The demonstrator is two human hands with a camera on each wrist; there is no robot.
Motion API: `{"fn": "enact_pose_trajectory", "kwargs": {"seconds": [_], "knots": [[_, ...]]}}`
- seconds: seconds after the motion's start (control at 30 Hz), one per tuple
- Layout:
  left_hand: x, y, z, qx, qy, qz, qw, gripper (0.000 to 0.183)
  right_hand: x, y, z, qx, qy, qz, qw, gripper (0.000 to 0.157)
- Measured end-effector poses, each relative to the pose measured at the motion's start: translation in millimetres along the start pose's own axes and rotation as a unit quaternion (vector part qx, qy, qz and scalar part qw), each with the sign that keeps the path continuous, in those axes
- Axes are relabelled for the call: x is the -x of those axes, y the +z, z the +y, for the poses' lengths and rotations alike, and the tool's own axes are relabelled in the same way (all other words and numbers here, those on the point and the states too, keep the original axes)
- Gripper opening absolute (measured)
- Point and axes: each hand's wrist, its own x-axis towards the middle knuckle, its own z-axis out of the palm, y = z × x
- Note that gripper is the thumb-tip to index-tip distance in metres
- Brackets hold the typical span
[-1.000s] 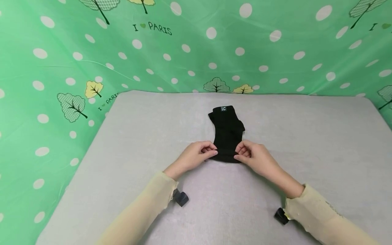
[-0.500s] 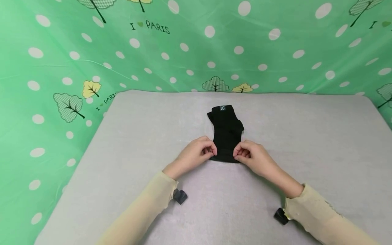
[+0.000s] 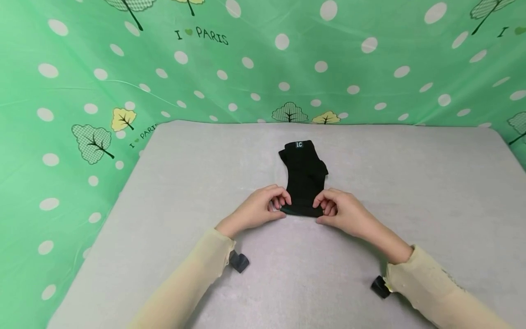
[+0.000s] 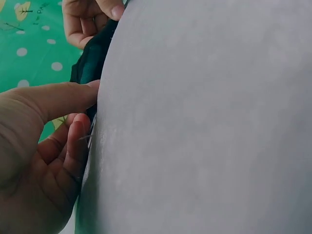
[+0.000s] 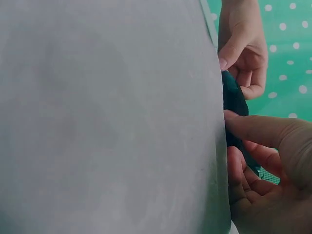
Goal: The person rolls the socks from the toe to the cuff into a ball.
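Note:
A pair of black ankle socks [image 3: 305,176], one laid over the other, lies flat on the table. Its cuffs, with a small white-lettered label, point away, and its near end is folded over. At the left corner of that fold, my left hand [image 3: 260,208] touches the fabric with bent fingers, the thumb spread apart at the near edge. Mirroring it, my right hand [image 3: 345,211] touches the right corner, thumb also apart from the index finger. In the left wrist view, the socks [image 4: 92,61] show edge-on between both hands; the right wrist view shows the socks [image 5: 235,100] similarly.
A grey cloth-covered table [image 3: 205,160] spreads around the socks. Behind and to the left hangs a green curtain [image 3: 230,82] with white dots and trees. Black camera mounts [image 3: 239,262] sit at both sleeve cuffs.
Both thumbs have moved off the folded end toward the near edge, parting from the index fingers that they earlier pinched with. The socks have hardly moved.

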Motion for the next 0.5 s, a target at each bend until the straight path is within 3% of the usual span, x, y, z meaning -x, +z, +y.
{"fn": "enact_pose_trajectory", "kwargs": {"seconds": [0.27,0.5], "knots": [[-2.1,0.3,-3.3,0.018,-0.014,0.016,0.9996,0.023,-2.9,-0.9,1.7,-0.002,0.015,-0.003,1.000,0.023],[-3.2,-0.6,-0.7,0.011,-0.004,0.041,0.9991,0.016,-1.3,-0.8,1.0,-0.007,0.025,0.030,0.999,0.011]]}}
